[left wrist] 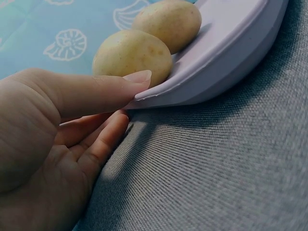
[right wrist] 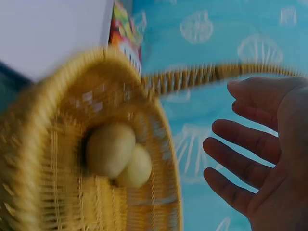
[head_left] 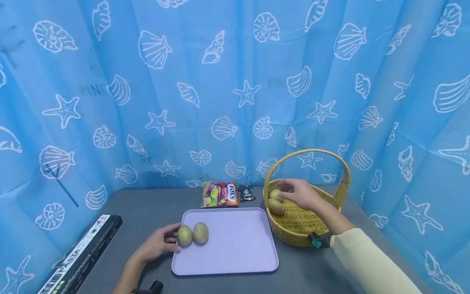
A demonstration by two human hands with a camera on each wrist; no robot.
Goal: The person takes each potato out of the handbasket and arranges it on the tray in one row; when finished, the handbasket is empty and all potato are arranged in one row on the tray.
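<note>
The wicker basket [head_left: 293,237] stands at the right of the table [head_left: 147,204], its tall handle arching up. Two potatoes lie in it against its left inner wall, a front one [head_left: 276,207] and a rear one [head_left: 275,195]. The right hand [head_left: 302,194] hangs over that side with its grip released, the fingers spread and holding nothing. The right wrist view is blurred, but a gap seems to lie between fingertips and potatoes; there one potato partly hides the other.

On the lilac tray [head_left: 238,241], two more potatoes sit side by side near the left edge, an outer one [head_left: 185,235] and an inner one [head_left: 200,232]. The left hand [head_left: 158,243] pinches the tray's rim just beside the outer one, thumb above and fingers below, some of them tucked out of sight.

Behind the tray lie a FOX'S sweets bag [head_left: 220,194] and a small black packet [head_left: 246,193], its print too small to read. A long box lettered PASTA [head_left: 80,257] is cut off at lower left.
</note>
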